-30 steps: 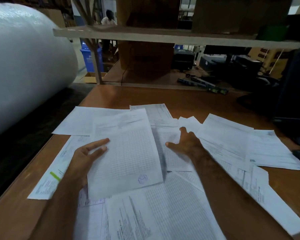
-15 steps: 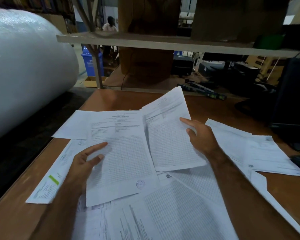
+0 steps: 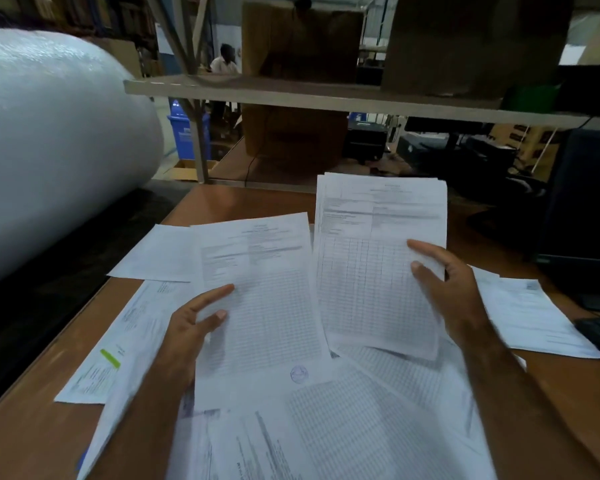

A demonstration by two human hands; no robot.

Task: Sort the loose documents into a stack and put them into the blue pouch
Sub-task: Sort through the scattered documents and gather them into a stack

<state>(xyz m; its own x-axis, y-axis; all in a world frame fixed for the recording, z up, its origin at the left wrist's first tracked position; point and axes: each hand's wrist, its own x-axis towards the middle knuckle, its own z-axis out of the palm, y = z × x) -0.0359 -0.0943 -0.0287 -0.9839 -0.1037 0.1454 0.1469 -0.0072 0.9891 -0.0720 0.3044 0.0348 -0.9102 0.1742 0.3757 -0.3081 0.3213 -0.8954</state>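
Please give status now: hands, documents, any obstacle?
Right hand holds lifted sheets. Left hand grips stamped sheet. Other papers loose; pouch unseen.

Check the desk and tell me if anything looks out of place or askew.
The papers are the odd part: loose sheets lie fanned across the desk at clashing angles, overlapping. One with a green mark sits near the left edge. The right hand holds a sheaf lifted. No blue pouch is in view.

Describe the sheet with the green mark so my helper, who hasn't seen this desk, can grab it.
Start at the wooden desk and go to its left edge. Outside the left hand, the outermost sheet lies flat; it alone carries a bright green highlighter stripe.
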